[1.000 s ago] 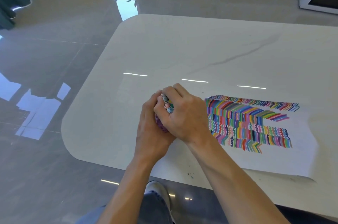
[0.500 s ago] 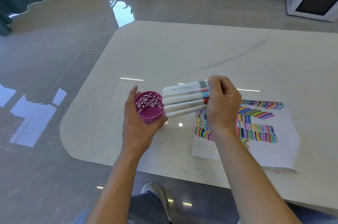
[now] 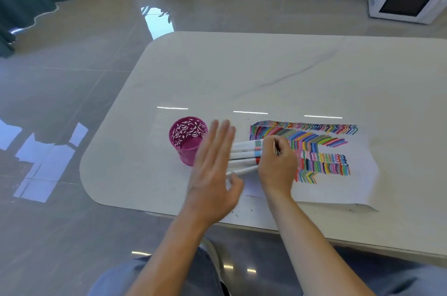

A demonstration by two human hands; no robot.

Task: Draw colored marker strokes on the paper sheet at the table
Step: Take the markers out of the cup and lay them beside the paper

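Grey tiled floor surrounds the white bench (image 3: 266, 73). The paper sheet (image 3: 338, 189) lies on the bench at my right, its upper part already filled with coloured strokes. The purple mesh cup (image 3: 187, 140), held half a second ago, now stands alone left of the sheet. My left hand (image 3: 212, 174) has released it: fingers straight, holding nothing. My right hand (image 3: 275, 165) grips the marker bundle (image 3: 244, 153) over the sheet's left edge. Long axes run left-right, fanned, free ends toward the cup. Selecting one marker appears next.
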